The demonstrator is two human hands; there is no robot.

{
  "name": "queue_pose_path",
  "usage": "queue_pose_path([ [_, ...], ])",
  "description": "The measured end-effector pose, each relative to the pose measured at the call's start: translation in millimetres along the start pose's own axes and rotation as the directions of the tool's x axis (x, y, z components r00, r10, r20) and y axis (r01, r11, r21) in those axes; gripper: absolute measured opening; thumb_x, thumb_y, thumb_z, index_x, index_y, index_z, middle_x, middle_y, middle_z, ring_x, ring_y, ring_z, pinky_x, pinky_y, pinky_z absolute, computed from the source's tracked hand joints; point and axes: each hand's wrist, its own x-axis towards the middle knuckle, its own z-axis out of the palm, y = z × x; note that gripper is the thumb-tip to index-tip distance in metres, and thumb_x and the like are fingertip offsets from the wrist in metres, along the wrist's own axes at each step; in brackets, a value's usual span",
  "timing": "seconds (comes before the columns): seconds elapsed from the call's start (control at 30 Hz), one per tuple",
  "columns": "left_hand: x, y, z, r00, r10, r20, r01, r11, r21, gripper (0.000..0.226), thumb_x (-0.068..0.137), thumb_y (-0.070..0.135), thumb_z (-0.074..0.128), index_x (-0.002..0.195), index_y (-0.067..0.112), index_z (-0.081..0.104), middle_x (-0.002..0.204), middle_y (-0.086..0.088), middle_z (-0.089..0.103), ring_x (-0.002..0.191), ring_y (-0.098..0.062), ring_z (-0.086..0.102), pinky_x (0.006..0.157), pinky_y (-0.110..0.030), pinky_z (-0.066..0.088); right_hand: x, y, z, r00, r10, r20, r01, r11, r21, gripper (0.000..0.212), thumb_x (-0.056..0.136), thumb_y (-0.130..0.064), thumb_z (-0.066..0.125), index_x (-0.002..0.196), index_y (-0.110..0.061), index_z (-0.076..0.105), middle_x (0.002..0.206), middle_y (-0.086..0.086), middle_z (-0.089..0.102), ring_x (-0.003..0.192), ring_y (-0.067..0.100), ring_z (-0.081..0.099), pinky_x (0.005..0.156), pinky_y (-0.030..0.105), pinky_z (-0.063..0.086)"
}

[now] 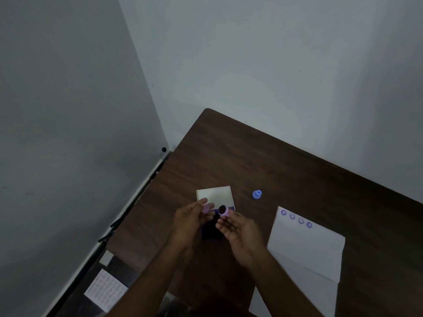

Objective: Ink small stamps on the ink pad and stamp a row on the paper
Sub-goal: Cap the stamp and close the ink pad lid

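Both hands are raised just above the ink pad [211, 229], a dark purple block on the counter [286, 170] whose open white lid [215, 195] stands at its far edge. Right hand [242, 232] pinches a small purple stamp [223, 210] at its body between fingertips, dark face turned up toward the camera. Left hand [191, 221] pinches a pale purple piece [206, 208], probably the stamp's cap; cannot confirm. The stamp looks like light, rigid plastic, short and smooth, so it could slip or roll; judged best held at the sides near the handle end, fingers off the inked face. To the right of the ink pad lies the paper [304, 250], thin and likely to shift under a press, with a row of four purple smiley prints [296, 218] along its far edge; room remains at the row's right end. A blue stamp [257, 194] stands on the counter beyond and right of the ink pad, apart from everything. Nothing lies between pad and paper. A dotted white sheet [105, 290] sits off the counter, below and left of the pad.
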Motion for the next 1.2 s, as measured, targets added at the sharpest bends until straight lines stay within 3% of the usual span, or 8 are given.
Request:
queue_pose_path([
  [0.07,1,-1,-2,1.000,0.008,0.028,-0.009,0.999,0.045,0.026,0.093,0.016,0.060,0.118,0.013,0.065,0.111,-0.002,0.073,0.098,-0.014,0.071,0.084,-0.028,0.056,0,-1,-1,1.000,0.002,-0.010,-0.002,1.000,0.005,0.023,0.063,-0.015,0.074,0.084,-0.004,0.077,0.090,0.018,0.075,0.081,0.026,0.072,0.069,0.036,0.059],
  [0.33,-5,-5,9,0.950,0.309,0.038,-0.302,0.887,0.350,0.040,0.081,0.017,0.073,0.118,0.032,0.066,0.106,0.018,0.070,0.098,0.005,0.065,0.076,-0.012,0.053,-1,-1,0,0.999,0.003,-0.038,-0.002,1.000,0.015,0.022,0.085,-0.008,0.063,0.105,-0.001,0.069,0.101,0.021,0.072,0.090,0.029,0.071,0.074,0.037,0.058],
  [0.5,-5,-11,16,0.943,0.307,0.126,-0.332,0.868,0.370,0.044,0.079,0.020,0.074,0.118,0.038,0.064,0.108,0.026,0.068,0.107,0.008,0.061,0.083,-0.009,0.050,-4,-4,5,1.000,-0.020,0.015,0.020,1.000,0.010,0.028,0.077,-0.011,0.069,0.102,-0.001,0.071,0.103,0.018,0.073,0.095,0.027,0.071,0.077,0.035,0.057],
  [0.63,-4,-13,15,0.940,0.317,0.126,-0.341,0.862,0.376,0.043,0.081,0.020,0.074,0.118,0.039,0.064,0.111,0.026,0.068,0.109,0.005,0.062,0.092,-0.020,0.052,-5,-5,7,0.999,-0.025,0.038,0.023,0.999,0.029,0.037,0.071,-0.013,0.071,0.106,0.000,0.070,0.105,0.018,0.073,0.097,0.028,0.070,0.081,0.036,0.057],
  [0.8,-4,-13,14,0.899,0.417,0.134,-0.424,0.752,0.505,0.046,0.083,0.021,0.072,0.109,0.056,0.060,0.103,0.032,0.065,0.106,0.007,0.061,0.088,-0.014,0.050,-7,-7,12,0.999,-0.030,0.030,0.029,0.999,0.030,0.037,0.063,-0.012,0.073,0.098,0.000,0.073,0.103,0.019,0.073,0.095,0.028,0.070,0.079,0.036,0.057],
  [0.9,-2,-15,13,0.885,0.444,0.143,-0.447,0.722,0.527,0.041,0.084,0.024,0.071,0.111,0.053,0.060,0.106,0.025,0.065,0.104,0.005,0.062,0.087,-0.014,0.051,-6,-12,14,1.000,-0.023,0.002,0.023,1.000,0.001,0.039,0.061,-0.012,0.075,0.098,0.001,0.072,0.103,0.019,0.072,0.096,0.030,0.070,0.077,0.035,0.057],
  [1.07,3,-14,18,0.885,0.427,0.186,-0.457,0.723,0.518,0.032,0.084,0.023,0.071,0.111,0.039,0.069,0.109,0.017,0.068,0.104,0.003,0.062,0.089,-0.020,0.052,-4,-17,7,1.000,-0.001,0.004,0.001,1.000,-0.010,0.022,0.081,-0.009,0.066,0.100,0.000,0.070,0.108,0.020,0.069,0.094,0.027,0.067,0.079,0.035,0.056],
  [1.2,9,-9,26,0.895,0.350,0.277,-0.446,0.675,0.588,0.039,0.086,0.020,0.068,0.113,0.048,0.062,0.112,0.024,0.062,0.107,0.011,0.056,0.087,-0.006,0.044,-2,-22,-6,0.999,-0.012,0.052,0.012,1.000,0.007,0.036,0.068,-0.017,0.071,0.101,-0.002,0.071,0.104,0.019,0.072,0.094,0.026,0.068,0.080,0.034,0.055],
])
